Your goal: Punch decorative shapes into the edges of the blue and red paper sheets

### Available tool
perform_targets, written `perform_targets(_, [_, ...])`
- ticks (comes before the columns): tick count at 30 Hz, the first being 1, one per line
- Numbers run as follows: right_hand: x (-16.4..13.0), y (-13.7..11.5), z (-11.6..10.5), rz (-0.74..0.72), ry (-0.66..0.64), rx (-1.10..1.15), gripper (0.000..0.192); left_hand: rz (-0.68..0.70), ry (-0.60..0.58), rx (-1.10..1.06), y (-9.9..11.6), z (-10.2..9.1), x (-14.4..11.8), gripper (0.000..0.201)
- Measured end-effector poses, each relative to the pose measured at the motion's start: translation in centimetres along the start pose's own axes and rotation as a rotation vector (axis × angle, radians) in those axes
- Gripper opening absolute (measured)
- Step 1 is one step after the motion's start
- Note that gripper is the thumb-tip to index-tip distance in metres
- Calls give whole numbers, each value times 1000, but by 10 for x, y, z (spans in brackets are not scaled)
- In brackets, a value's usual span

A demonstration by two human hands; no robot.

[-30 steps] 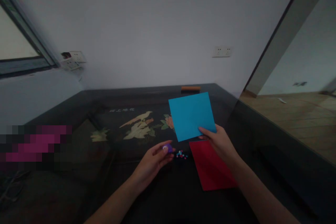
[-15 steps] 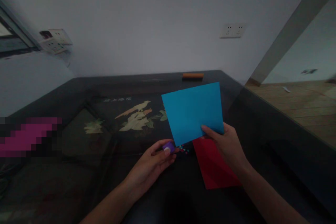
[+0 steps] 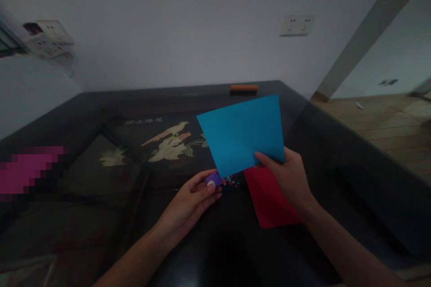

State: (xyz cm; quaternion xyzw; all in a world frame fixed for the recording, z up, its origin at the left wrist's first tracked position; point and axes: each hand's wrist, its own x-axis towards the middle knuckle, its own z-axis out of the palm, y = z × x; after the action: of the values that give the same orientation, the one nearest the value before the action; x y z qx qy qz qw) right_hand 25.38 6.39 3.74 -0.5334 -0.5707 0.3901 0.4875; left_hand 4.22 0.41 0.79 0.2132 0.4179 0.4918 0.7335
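My right hand point(image 3: 289, 177) pinches the lower right corner of a blue sheet of paper point(image 3: 242, 134) and holds it up above the dark table point(image 3: 101, 107). My left hand point(image 3: 193, 204) grips a small purple punch point(image 3: 213, 180) right at the blue sheet's lower left corner. Tiny coloured paper bits point(image 3: 231, 182) lie on the table just under that corner. A red sheet point(image 3: 269, 197) lies flat on the table, partly under my right hand.
The table top carries an inlaid bird and leaf picture point(image 3: 168, 143). An orange bar-shaped object point(image 3: 244, 87) lies at the far edge by the wall. A blurred pink patch point(image 3: 27, 172) sits at the left. Wooden floor point(image 3: 387, 125) opens to the right.
The blue sheet has come down and left toward the purple punch, so its corner now meets the punch. The view has tilted upward a little.
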Motion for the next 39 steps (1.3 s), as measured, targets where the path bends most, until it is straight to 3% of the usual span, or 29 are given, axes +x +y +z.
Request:
perform_targets(17, [-4,1,2,-101,-5,-120,23,20,74,60,-1,2,2,47])
perform_targets(39, [-4,-1,1,-120,3,-137,18,74,47,185,2,5,0,30])
